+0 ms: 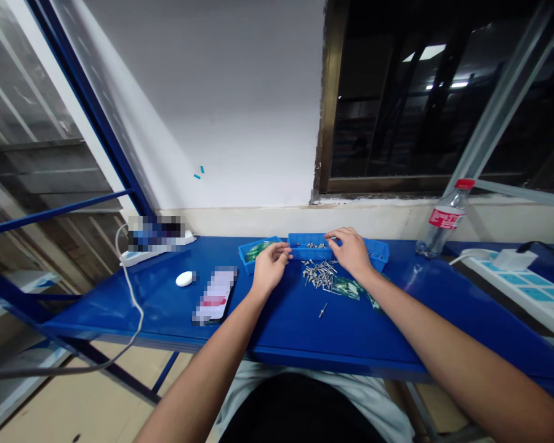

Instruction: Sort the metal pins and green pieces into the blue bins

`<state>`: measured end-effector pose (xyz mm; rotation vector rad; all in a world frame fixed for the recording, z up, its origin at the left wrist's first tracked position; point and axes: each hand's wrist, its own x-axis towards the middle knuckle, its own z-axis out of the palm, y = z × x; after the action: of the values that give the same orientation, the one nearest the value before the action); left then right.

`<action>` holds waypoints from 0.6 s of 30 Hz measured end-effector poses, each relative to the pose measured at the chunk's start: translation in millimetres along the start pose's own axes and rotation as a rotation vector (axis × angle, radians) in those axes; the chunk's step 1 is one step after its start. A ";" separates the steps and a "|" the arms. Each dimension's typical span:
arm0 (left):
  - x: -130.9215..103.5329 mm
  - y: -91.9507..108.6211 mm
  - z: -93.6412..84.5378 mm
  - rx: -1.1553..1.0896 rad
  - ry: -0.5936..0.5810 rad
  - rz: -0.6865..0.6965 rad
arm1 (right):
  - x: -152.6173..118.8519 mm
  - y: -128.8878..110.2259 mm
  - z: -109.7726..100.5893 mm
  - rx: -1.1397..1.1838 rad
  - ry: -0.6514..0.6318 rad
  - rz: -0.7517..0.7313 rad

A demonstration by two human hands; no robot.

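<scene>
My left hand is at the right side of the left blue bin, its fingers curled together. Whatever it may hold is too small to make out. Over the middle blue bin, which contains a few small metal pieces, my right hand has thumb and fingertips close together. I cannot tell what is between them. A loose pile of pop rivets lies on the table between my hands. One single rivet rests nearer to me. Green-printed plastic bags lie beside the pile, partly under my right forearm.
A right blue bin is partly hidden by my right hand. On the blue table are a phone, a white oval object and a red-capped bottle. Power strips with cables sit at both sides. A wall stands behind.
</scene>
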<state>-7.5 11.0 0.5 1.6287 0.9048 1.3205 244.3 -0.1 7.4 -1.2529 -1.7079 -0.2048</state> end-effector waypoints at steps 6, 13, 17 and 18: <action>-4.0 16.3 -4.4 0.009 0.220 0.161 | -11.7 -30.2 8.1 0.055 -0.215 -0.167; -6.6 22.0 -8.8 0.032 0.344 0.204 | -27.8 -49.8 28.9 -0.033 -0.412 -0.251; -5.7 21.2 -9.5 0.044 0.372 0.215 | -27.9 -53.1 32.1 -0.002 -0.469 -0.273; -5.8 21.6 -9.7 0.047 0.379 0.219 | -28.2 -56.9 32.6 0.020 -0.495 -0.304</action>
<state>-17.5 -1.2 19.1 1.5744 1.0039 1.8136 179.1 -23.9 -9.3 -1.0794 -2.3217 -0.0554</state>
